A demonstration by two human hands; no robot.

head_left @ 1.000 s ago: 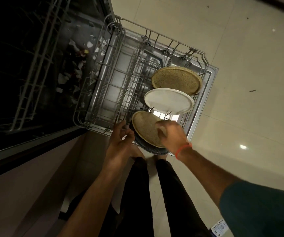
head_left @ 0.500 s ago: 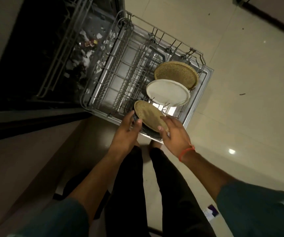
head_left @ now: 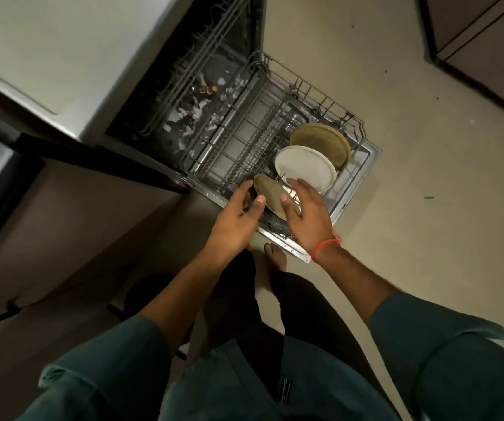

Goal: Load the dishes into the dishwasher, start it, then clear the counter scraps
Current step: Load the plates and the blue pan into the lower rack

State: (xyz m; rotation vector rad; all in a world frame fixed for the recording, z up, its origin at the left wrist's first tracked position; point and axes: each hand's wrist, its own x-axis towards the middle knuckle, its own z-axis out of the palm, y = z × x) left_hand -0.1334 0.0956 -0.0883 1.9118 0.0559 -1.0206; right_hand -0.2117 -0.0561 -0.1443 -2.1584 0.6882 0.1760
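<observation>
Plates stand on edge in the pulled-out lower rack (head_left: 238,138) of the dishwasher: a speckled brown plate (head_left: 323,144) farthest from us, a white plate (head_left: 305,167) next, and a second speckled brown plate (head_left: 267,192) nearest, at the rack's front corner. A second ago our right hand (head_left: 308,220) lay over the nearest plate's rim; now both hands have come off it. We see the right hand with fingers spread and relaxed just beside the plate, and the left hand (head_left: 235,220) likewise loose at its other side, thumb close to the rim; neither grips anything. We judge that this plate has just been seated between the tines and released. Under it a dark dish (head_left: 275,223) is partly hidden. Bits of paper-like scrap (head_left: 196,107) lie inside the dark tub behind the rack. A pale bench (head_left: 62,53) runs above the machine at upper left. Loading appears under way; starting the machine and clearing scraps are not yet done.
</observation>
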